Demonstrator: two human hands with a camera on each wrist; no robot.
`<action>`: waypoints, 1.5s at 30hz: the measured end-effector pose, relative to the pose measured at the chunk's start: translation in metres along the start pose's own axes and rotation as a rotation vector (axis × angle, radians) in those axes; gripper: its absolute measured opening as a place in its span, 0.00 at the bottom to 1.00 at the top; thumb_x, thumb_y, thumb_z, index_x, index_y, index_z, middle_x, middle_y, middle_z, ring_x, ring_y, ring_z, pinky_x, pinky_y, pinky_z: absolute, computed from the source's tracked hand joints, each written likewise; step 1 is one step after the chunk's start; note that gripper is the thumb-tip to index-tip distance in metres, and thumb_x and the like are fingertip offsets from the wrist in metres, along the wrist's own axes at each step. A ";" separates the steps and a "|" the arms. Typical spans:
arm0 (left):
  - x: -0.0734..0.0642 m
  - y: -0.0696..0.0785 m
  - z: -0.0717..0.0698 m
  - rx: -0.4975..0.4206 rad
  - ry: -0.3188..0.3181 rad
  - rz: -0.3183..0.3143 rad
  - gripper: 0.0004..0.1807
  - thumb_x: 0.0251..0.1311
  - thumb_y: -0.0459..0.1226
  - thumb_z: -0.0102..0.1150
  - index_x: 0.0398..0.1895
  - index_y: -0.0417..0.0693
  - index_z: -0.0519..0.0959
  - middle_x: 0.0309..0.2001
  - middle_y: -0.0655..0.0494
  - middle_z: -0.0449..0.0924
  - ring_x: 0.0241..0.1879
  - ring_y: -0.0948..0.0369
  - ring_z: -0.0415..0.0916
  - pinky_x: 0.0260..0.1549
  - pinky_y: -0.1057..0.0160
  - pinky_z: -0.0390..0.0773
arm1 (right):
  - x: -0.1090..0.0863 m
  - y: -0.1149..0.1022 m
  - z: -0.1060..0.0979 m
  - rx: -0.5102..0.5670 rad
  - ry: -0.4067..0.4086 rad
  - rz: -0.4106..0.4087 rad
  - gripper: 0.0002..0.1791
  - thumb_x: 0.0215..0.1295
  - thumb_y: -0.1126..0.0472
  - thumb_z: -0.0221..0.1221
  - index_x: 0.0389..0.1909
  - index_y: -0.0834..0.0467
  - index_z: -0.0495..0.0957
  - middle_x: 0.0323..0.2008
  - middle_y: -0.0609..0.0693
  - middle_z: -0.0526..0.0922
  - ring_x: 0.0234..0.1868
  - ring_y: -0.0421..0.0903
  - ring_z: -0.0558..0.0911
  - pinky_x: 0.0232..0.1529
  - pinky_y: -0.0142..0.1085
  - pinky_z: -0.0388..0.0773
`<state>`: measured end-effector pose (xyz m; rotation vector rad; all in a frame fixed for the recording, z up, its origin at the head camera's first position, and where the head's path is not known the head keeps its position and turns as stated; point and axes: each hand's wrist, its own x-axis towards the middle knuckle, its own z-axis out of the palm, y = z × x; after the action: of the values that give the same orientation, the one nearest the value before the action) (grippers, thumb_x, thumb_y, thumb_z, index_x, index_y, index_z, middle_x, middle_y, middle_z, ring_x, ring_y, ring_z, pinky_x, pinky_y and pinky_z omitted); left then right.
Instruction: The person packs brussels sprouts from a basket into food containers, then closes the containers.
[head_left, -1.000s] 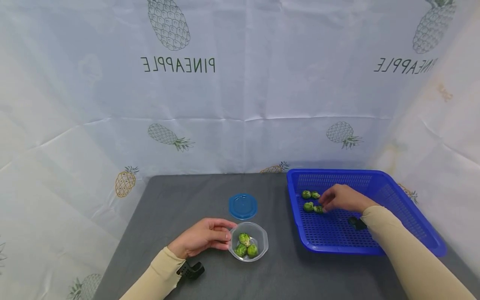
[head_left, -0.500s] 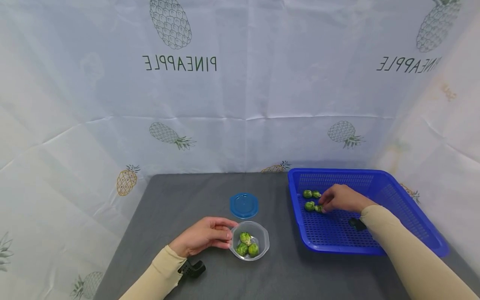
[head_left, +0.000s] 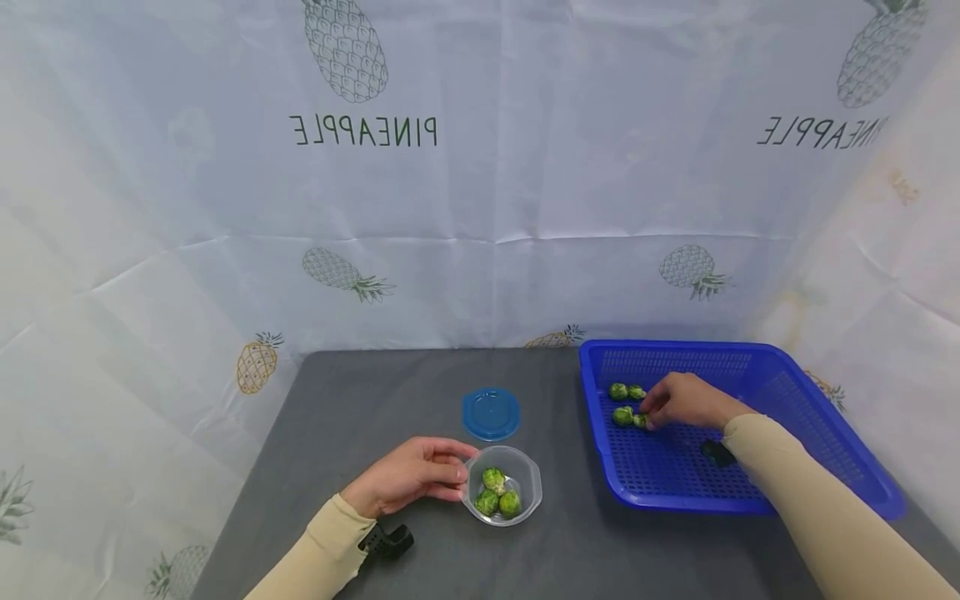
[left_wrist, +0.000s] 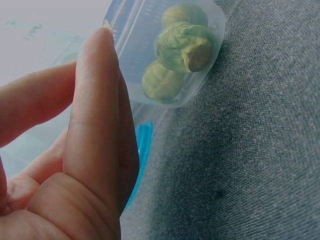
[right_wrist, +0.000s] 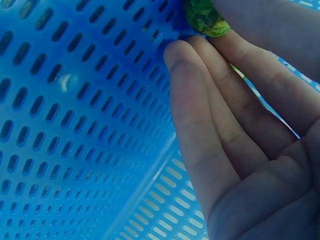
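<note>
Barely any change from a second ago — clear container (head_left: pixel 529 473) held at its edge in the left hand's (head_left: pixel 411 475) pinch, three sprouts (head_left: pixel 493 481) inside; one sprout (head_left: pixel 640 421) is pinched by the right hand (head_left: pixel 688 400), not lifted from the blue basket (head_left: pixel 690 502) — pick likely unfinished.

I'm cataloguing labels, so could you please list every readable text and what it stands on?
"PINEAPPLE", mirrored, on the white backdrop, left of centre in the head view.
"PINEAPPLE", also mirrored, further right on it, first letter faint.
Left wrist view: faint backdrop lettering, too blurred to read fully.
None legible on the clear container, blue lid or blue basket.
</note>
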<state>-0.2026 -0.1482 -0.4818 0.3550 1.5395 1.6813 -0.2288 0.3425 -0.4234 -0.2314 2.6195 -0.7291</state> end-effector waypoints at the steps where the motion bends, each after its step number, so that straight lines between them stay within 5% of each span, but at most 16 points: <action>1: 0.000 0.000 0.000 0.001 0.000 0.002 0.29 0.75 0.33 0.66 0.74 0.32 0.73 0.45 0.54 0.85 0.42 0.61 0.88 0.50 0.61 0.92 | 0.000 0.000 0.000 -0.002 -0.001 0.000 0.16 0.65 0.60 0.75 0.51 0.61 0.91 0.46 0.52 0.93 0.46 0.49 0.90 0.52 0.54 0.90; 15: -0.004 -0.003 0.000 0.002 0.003 0.009 0.29 0.75 0.34 0.66 0.75 0.32 0.72 0.45 0.54 0.85 0.42 0.62 0.88 0.50 0.62 0.92 | 0.002 0.003 0.002 -0.020 0.001 -0.017 0.13 0.65 0.60 0.74 0.49 0.59 0.91 0.47 0.52 0.93 0.46 0.47 0.90 0.51 0.52 0.90; 24: -0.001 -0.004 -0.001 -0.006 -0.001 0.008 0.29 0.75 0.33 0.65 0.75 0.33 0.73 0.46 0.53 0.85 0.43 0.62 0.87 0.50 0.61 0.92 | -0.015 -0.004 -0.008 -0.016 0.045 -0.039 0.13 0.68 0.59 0.73 0.51 0.57 0.92 0.48 0.51 0.93 0.48 0.49 0.90 0.51 0.53 0.90; 36: -0.003 -0.003 0.000 -0.010 0.007 -0.003 0.29 0.75 0.33 0.65 0.75 0.32 0.73 0.46 0.52 0.85 0.42 0.62 0.87 0.49 0.62 0.92 | -0.031 -0.047 -0.023 0.006 0.096 -0.099 0.14 0.72 0.58 0.71 0.55 0.55 0.91 0.51 0.50 0.93 0.49 0.46 0.91 0.51 0.51 0.91; 45: -0.001 0.001 0.000 -0.002 0.005 0.002 0.29 0.74 0.33 0.66 0.74 0.32 0.73 0.46 0.52 0.85 0.42 0.62 0.87 0.49 0.62 0.92 | -0.033 -0.100 -0.021 -0.037 0.132 -0.205 0.12 0.72 0.57 0.71 0.54 0.49 0.92 0.47 0.43 0.93 0.45 0.39 0.90 0.47 0.41 0.90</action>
<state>-0.2019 -0.1487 -0.4809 0.3521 1.5412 1.6865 -0.2029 0.2762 -0.3428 -0.4841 2.7638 -0.7873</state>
